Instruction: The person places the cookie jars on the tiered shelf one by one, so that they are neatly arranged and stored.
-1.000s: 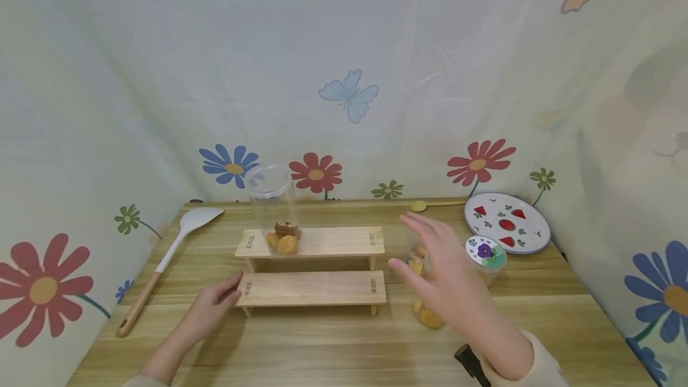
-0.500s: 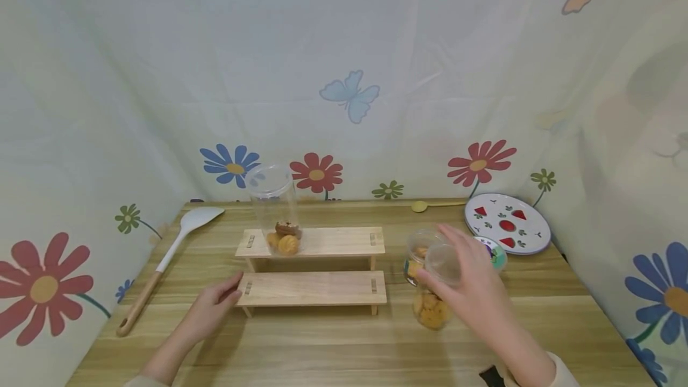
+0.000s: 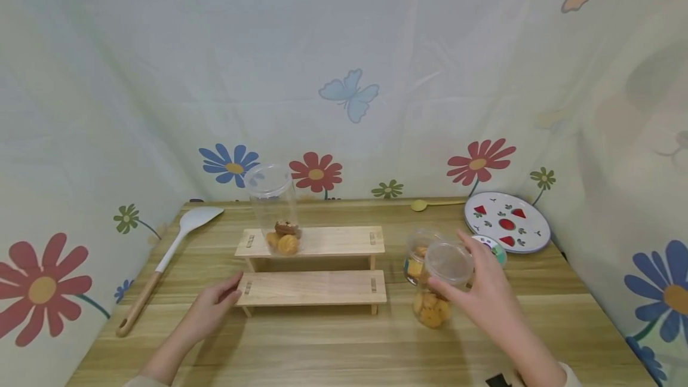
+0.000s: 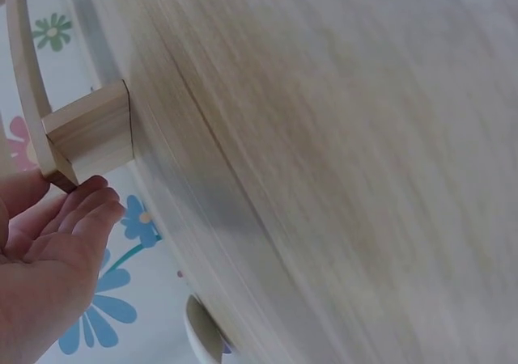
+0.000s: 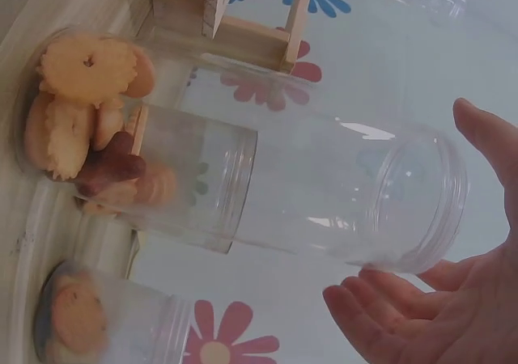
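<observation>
In the head view, my left hand holds the left end of the lower wooden shelf; the left wrist view has the board's end between thumb and fingers. My right hand is spread around the top of a tall clear jar, cookies at its bottom. In the right wrist view, the thumb stands off the jar and the fingers lie close by its rim; contact is unclear. A shorter jar stands behind it on the left.
Another clear jar with treats stands on the upper shelf. A white spatula lies at left. Behind my right hand are a jar with a printed lid, patterned plates and a yellow spoon.
My right hand has moved rightward and lowered from above the jars to the tall jar's top, exposing the shorter jar more. My left hand and the shelves have stayed in place.
</observation>
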Action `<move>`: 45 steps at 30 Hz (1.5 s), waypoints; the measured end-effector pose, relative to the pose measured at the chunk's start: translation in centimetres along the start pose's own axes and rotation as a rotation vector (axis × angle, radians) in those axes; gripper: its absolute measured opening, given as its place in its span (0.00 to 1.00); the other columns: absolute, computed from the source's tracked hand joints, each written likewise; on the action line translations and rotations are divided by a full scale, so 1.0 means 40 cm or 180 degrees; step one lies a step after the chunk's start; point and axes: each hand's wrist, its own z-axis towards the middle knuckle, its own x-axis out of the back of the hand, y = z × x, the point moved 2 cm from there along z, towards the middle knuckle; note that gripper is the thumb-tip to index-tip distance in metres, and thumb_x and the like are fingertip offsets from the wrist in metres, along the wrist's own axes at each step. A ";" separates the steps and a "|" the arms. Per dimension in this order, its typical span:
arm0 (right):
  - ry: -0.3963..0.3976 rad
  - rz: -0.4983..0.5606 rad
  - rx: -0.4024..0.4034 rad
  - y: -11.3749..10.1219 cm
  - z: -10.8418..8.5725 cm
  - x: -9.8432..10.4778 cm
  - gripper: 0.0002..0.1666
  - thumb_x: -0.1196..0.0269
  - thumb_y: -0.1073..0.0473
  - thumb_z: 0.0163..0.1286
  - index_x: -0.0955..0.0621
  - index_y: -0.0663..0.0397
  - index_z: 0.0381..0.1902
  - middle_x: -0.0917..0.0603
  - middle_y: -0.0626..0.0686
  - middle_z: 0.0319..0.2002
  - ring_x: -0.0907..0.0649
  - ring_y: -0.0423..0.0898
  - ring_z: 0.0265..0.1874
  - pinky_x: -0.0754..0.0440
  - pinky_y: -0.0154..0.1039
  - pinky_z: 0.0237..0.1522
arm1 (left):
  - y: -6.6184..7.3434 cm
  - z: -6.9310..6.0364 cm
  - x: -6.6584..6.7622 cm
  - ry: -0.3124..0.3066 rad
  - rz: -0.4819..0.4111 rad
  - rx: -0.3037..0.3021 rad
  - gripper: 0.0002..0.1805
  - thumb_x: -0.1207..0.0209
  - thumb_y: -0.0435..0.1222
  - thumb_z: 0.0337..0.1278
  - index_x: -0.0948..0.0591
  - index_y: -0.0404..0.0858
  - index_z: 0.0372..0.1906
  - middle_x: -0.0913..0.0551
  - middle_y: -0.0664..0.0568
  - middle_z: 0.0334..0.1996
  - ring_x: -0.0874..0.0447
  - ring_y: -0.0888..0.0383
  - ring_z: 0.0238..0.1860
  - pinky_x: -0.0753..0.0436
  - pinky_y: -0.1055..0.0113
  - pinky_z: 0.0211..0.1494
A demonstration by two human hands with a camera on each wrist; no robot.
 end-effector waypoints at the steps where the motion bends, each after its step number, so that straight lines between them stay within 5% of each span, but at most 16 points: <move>1: -0.0039 0.0050 -0.0077 0.004 -0.002 0.002 0.59 0.29 0.36 0.53 0.42 0.53 0.74 0.33 0.62 0.65 0.29 0.58 0.57 0.21 0.59 0.50 | 0.000 0.000 0.000 0.0006 -0.0007 0.0001 0.24 0.49 0.33 0.71 0.34 0.21 0.64 0.31 0.30 0.62 0.29 0.38 0.60 0.26 0.54 0.59; 6: -0.0137 0.0281 -0.0273 0.020 -0.014 0.004 0.61 0.29 0.35 0.52 0.44 0.54 0.74 0.31 0.61 0.64 0.28 0.58 0.59 0.20 0.55 0.52 | 0.004 -0.002 0.001 0.0002 -0.0056 -0.0018 0.24 0.49 0.32 0.71 0.35 0.20 0.64 0.31 0.29 0.61 0.29 0.37 0.60 0.25 0.53 0.59; 28: -0.0122 0.0409 -0.0278 0.026 -0.014 -0.007 0.53 0.27 0.42 0.54 0.38 0.59 0.70 0.28 0.65 0.59 0.25 0.61 0.55 0.16 0.48 0.44 | 0.003 0.002 0.000 0.0010 -0.0079 0.0026 0.24 0.49 0.32 0.71 0.35 0.20 0.64 0.32 0.29 0.62 0.30 0.37 0.61 0.27 0.52 0.60; 45: -0.0432 0.0900 -0.0322 0.001 0.004 0.019 0.53 0.23 0.50 0.50 0.37 0.54 0.69 0.28 0.63 0.58 0.23 0.61 0.52 0.15 0.38 0.42 | -0.002 0.005 0.001 -0.0024 -0.0094 0.0027 0.24 0.49 0.33 0.71 0.34 0.21 0.64 0.31 0.30 0.61 0.29 0.37 0.60 0.26 0.52 0.60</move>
